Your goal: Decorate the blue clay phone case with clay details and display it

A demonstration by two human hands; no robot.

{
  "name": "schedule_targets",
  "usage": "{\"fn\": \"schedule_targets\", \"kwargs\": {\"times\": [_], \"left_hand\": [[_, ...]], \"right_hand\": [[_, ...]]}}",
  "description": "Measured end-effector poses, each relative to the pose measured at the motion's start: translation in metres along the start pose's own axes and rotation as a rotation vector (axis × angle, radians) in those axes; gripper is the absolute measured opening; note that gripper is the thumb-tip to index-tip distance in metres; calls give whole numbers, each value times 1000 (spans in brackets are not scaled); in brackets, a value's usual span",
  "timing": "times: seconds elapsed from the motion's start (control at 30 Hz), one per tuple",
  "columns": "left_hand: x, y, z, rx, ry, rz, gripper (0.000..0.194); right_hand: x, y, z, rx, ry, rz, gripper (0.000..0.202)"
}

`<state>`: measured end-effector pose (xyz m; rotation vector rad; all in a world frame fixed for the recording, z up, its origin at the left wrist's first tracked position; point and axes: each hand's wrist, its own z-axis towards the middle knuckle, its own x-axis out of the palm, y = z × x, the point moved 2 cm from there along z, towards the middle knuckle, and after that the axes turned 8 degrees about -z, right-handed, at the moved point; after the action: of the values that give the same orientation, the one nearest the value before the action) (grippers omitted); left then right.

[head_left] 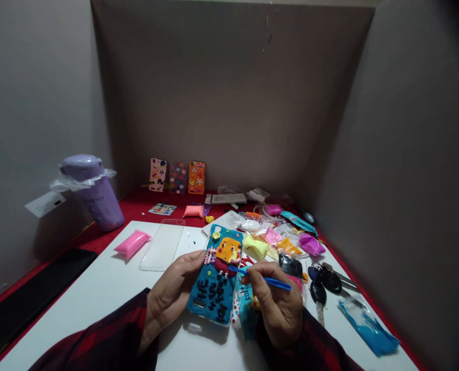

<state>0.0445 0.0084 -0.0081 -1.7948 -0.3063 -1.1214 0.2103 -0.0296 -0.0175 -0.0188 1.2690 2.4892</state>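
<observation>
While a red tabletop point(133, 202) bore a white board point(105, 293), your left hand point(175, 283) gripped the teal phone case point(215, 282) by its left edge, tilted up above the board. Below the orange face point(229, 249) on the case lay a dark red patch point(221, 265), and there your right hand point(276, 304), thumb and fingers pinching a slim blue tool point(278, 283), held its tip close.

The letters "ENT" are displayed on a purple bottle point(100, 203) — the start of the word cannot be made out. Sideways lettering, possibly "kola", is printed on a turquoise packet point(247, 312). Rows of black characters are borne by a decorated blue phone case point(217, 275) — no word can be read with certainty.
</observation>
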Motion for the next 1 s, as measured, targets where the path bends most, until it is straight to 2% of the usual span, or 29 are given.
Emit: {"fn": "schedule_targets", "kwargs": {"times": [0.27,0.53,1.0], "left_hand": [[-3,0,1,4,-3,13,32],[-2,0,0,-10,-1,-27,34],[-1,-1,1,6,1,-23,31]], "right_hand": [[-1,1,1,-20,28,-26,17],[1,3,0,31,-46,35,17],[1,2,0,54,-43,50,19]]}}
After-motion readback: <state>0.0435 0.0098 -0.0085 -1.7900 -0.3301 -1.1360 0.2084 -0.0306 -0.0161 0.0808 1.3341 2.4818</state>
